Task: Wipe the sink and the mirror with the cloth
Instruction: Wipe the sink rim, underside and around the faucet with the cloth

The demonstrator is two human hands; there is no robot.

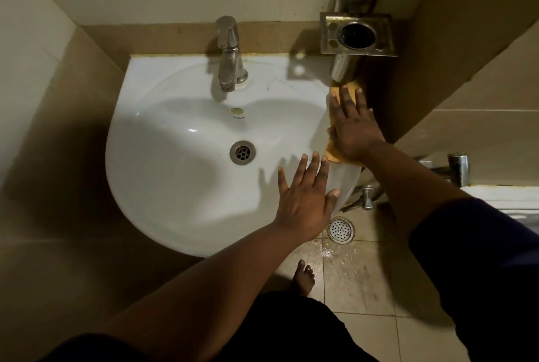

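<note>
the right hand (354, 125) lies flat with fingers straight, pressing the yellow cloth (335, 154) onto the right rim of the white sink (180, 186), just below the metal holder (357, 33) on the wall. the left hand (303, 201) is spread wide and holds nothing, over the near right edge of the sink, though contact is hard to judge. this looks like the sink-wiping step, on the rim. the bowl around the drain (242, 152) and the area by the tap (229, 52) likely come next, needing a sweep leftward with steady pressure. the mirror is not in view, so that part seems not yet reached
</note>
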